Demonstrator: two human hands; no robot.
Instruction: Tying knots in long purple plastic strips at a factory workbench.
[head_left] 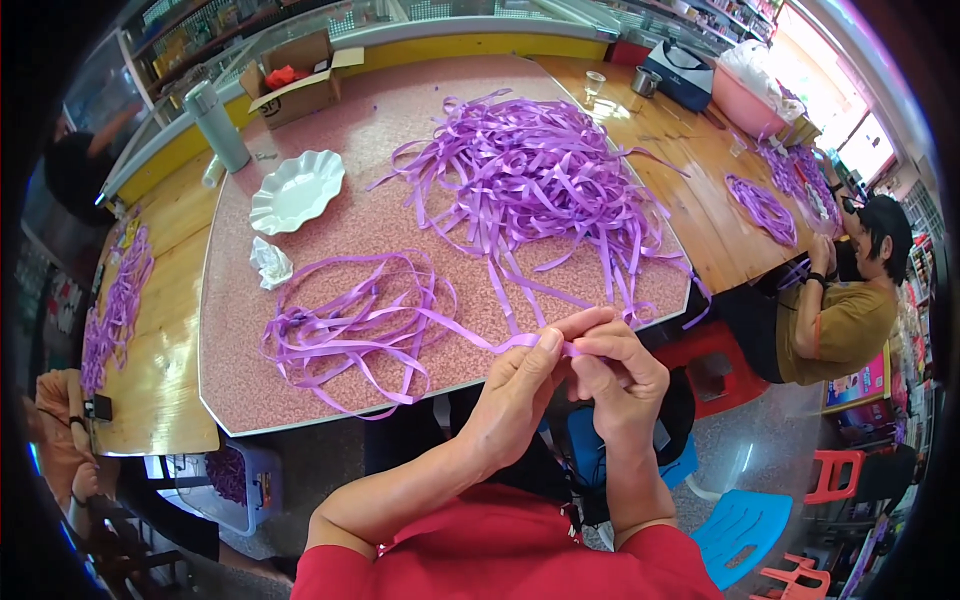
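A purple ribbon (455,328) runs from a loose coil (350,345) on the pink speckled table into my hands, just past the table's near edge. My left hand (520,385) pinches it between thumb and fingers. Close against it, my right hand (617,375) also has its thumb and fingertips closed on the ribbon. What lies between the right fingertips is partly hidden. Beyond my hands, a big tangled heap of purple ribbons (540,170) covers the table's far right, with several ends trailing toward me.
On the table's left stand a white scalloped dish (297,190), crumpled tissue (270,262), a grey-green flask (217,127) and an open cardboard box (295,85). A person (850,290) sits at the right beside more ribbon (760,210). Red (705,365) and blue (740,540) seats stand near me.
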